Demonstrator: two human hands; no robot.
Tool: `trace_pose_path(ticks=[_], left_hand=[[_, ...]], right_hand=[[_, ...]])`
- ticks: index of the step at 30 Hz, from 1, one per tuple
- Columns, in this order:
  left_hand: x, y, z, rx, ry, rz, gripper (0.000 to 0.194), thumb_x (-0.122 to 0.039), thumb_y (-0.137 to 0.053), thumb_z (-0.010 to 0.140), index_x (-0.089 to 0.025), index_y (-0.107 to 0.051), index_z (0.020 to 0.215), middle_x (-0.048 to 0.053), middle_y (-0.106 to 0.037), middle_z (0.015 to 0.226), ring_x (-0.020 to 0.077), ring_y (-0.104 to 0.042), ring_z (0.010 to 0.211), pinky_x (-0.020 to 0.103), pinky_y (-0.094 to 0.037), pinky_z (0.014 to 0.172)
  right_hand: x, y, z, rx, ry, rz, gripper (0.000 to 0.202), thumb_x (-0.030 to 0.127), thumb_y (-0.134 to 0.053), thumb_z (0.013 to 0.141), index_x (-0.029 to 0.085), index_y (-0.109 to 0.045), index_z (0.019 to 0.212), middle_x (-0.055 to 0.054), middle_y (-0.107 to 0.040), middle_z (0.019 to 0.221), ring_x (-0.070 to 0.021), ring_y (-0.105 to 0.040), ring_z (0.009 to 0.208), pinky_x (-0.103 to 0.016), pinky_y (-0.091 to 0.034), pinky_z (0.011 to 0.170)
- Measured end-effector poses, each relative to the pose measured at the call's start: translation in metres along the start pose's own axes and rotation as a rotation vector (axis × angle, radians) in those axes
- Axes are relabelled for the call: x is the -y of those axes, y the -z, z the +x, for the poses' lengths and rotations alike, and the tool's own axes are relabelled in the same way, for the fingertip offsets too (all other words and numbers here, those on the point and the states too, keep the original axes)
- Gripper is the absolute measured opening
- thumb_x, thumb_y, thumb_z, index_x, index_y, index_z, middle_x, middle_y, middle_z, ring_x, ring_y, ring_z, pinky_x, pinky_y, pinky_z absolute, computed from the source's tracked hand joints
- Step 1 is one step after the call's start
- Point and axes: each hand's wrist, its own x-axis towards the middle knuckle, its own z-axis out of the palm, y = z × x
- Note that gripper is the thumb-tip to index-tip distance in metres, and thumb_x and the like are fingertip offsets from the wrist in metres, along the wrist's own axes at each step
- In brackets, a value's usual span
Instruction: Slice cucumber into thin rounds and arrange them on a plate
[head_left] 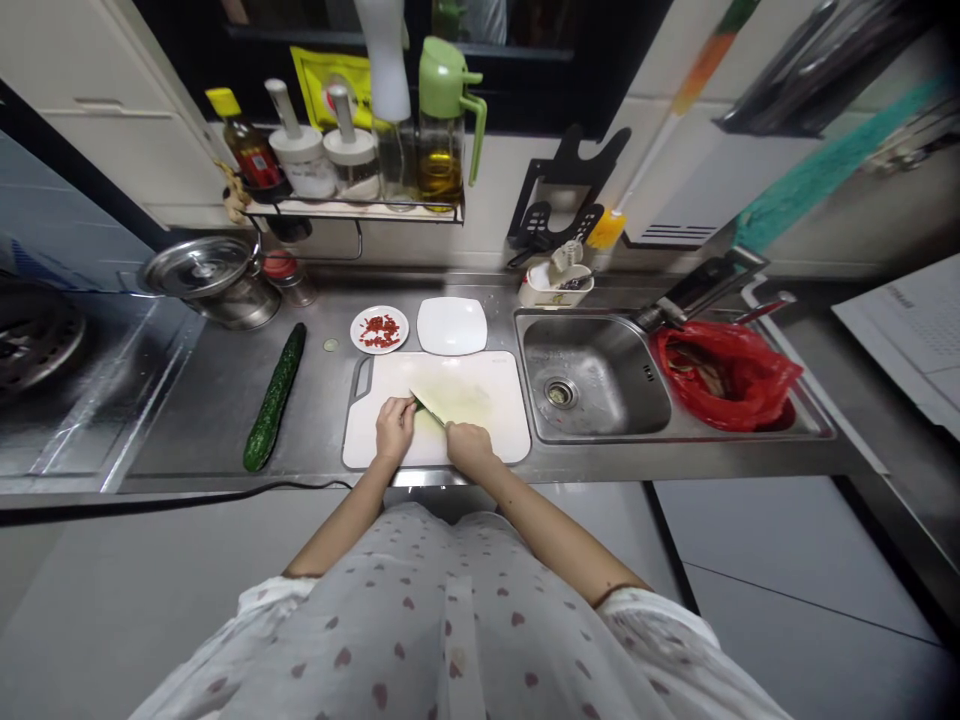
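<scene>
On the white cutting board (480,400), my right hand (471,447) grips a knife (430,408) whose blade slants up toward the left. Just left of the blade, my left hand (395,428) is closed with its fingertips on a small dark green piece of vegetable (418,403); the fingers cover most of it, so its kind is unclear. A wet, pale greenish patch marks the board around the blade. Beyond the board stand a white plate (379,330) of chopped red pieces and a bare white square plate (451,326). A whole cucumber (276,398) lies to the left.
At right is a steel sink (600,400) with a red plastic bag (727,380) beside it. A lidded steel pot (217,285) and a red-lidded jar (291,278) stand back left. Above hangs a shelf (360,211) with bottles and seasoning jars. A cable (225,495) crosses the counter front.
</scene>
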Motion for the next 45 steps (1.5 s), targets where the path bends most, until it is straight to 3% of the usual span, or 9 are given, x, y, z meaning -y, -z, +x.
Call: trace_pose_path(ticks=[9, 18, 24, 29, 33, 35, 38, 41, 45], left_hand=[[-0.002, 0.000, 0.000, -0.006, 0.014, -0.005, 0.019, -0.025, -0.045, 0.090, -0.019, -0.061, 0.099, 0.007, -0.061, 0.092, 0.0192, -0.056, 0.092, 0.033, -0.045, 0.086], [-0.004, 0.001, 0.000, -0.062, 0.074, -0.054, 0.022, -0.029, -0.049, 0.087, -0.018, -0.058, 0.104, 0.009, -0.059, 0.097, 0.0188, -0.057, 0.089, 0.032, -0.048, 0.078], [-0.007, 0.004, 0.000, -0.149, 0.133, -0.080, 0.026, -0.032, -0.047, 0.088, -0.018, -0.056, 0.108, 0.010, -0.059, 0.100, 0.0191, -0.056, 0.091, 0.031, -0.049, 0.074], [-0.008, 0.004, -0.004, -0.150, 0.104, -0.051, 0.027, -0.033, -0.046, 0.089, -0.019, -0.055, 0.109, 0.010, -0.058, 0.101, 0.0211, -0.055, 0.096, 0.034, -0.048, 0.080], [-0.028, 0.009, -0.002, -0.200, 0.026, 0.049, 0.031, -0.035, -0.048, 0.088, -0.017, -0.055, 0.113, 0.013, -0.055, 0.107, 0.0250, -0.050, 0.108, 0.041, -0.041, 0.094], [-0.044, 0.012, 0.003, -0.100, -0.077, 0.086, 0.033, -0.038, -0.052, 0.086, -0.019, -0.057, 0.113, 0.012, -0.055, 0.110, 0.0255, -0.049, 0.110, 0.041, -0.039, 0.095], [-0.068, 0.014, 0.016, 0.161, -0.226, 0.106, 0.034, -0.040, -0.055, 0.084, -0.025, -0.059, 0.114, 0.009, -0.056, 0.115, 0.0244, -0.048, 0.112, 0.041, -0.035, 0.098], [-0.079, 0.013, 0.034, 0.280, -0.207, 0.102, 0.040, -0.040, -0.057, 0.083, -0.028, -0.058, 0.120, 0.009, -0.056, 0.120, 0.0268, -0.046, 0.115, 0.045, -0.032, 0.098], [-0.074, 0.015, 0.061, 0.507, -0.155, 0.052, 0.034, -0.041, -0.063, 0.076, -0.027, -0.067, 0.107, 0.009, -0.064, 0.107, 0.0279, -0.054, 0.105, 0.047, -0.032, 0.097]], right_hand=[[-0.015, 0.005, -0.009, 0.001, -0.015, 0.013, 0.027, 0.017, -0.040, 0.089, 0.015, -0.061, 0.106, -0.014, -0.068, 0.098, -0.0210, -0.064, 0.095, -0.028, -0.044, 0.073], [-0.033, 0.005, -0.019, -0.168, -0.175, -0.039, 0.029, 0.029, -0.034, 0.096, 0.022, -0.058, 0.111, -0.010, -0.068, 0.092, -0.0207, -0.064, 0.087, -0.029, -0.040, 0.071], [-0.042, -0.002, -0.021, -0.290, -0.225, -0.019, 0.037, 0.032, -0.054, 0.087, 0.021, -0.051, 0.123, -0.010, -0.064, 0.101, -0.0218, -0.059, 0.095, -0.030, -0.038, 0.078], [-0.045, -0.010, -0.015, -0.350, -0.242, -0.001, 0.044, 0.030, -0.059, 0.084, 0.021, -0.049, 0.125, -0.009, -0.062, 0.105, -0.0214, -0.055, 0.097, -0.031, -0.037, 0.082], [-0.047, -0.012, -0.013, -0.382, -0.236, -0.013, 0.046, 0.030, -0.062, 0.082, 0.021, -0.048, 0.126, -0.009, -0.062, 0.104, -0.0218, -0.054, 0.098, -0.031, -0.036, 0.082], [-0.047, -0.011, -0.013, -0.383, -0.223, -0.030, 0.047, 0.031, -0.063, 0.082, 0.020, -0.049, 0.125, -0.009, -0.062, 0.103, -0.0219, -0.054, 0.097, -0.031, -0.035, 0.081], [-0.047, -0.006, -0.014, -0.378, -0.191, -0.065, 0.046, 0.032, -0.063, 0.082, 0.020, -0.049, 0.125, -0.009, -0.061, 0.102, -0.0224, -0.053, 0.096, -0.032, -0.034, 0.080], [-0.046, 0.003, -0.017, -0.374, -0.136, -0.091, 0.046, 0.033, -0.060, 0.084, 0.020, -0.048, 0.127, -0.010, -0.061, 0.102, -0.0229, -0.052, 0.097, -0.032, -0.033, 0.080], [-0.047, 0.012, -0.023, -0.360, -0.045, -0.116, 0.045, 0.030, -0.055, 0.088, 0.019, -0.047, 0.131, -0.012, -0.060, 0.103, -0.0240, -0.050, 0.097, -0.033, -0.032, 0.080]])
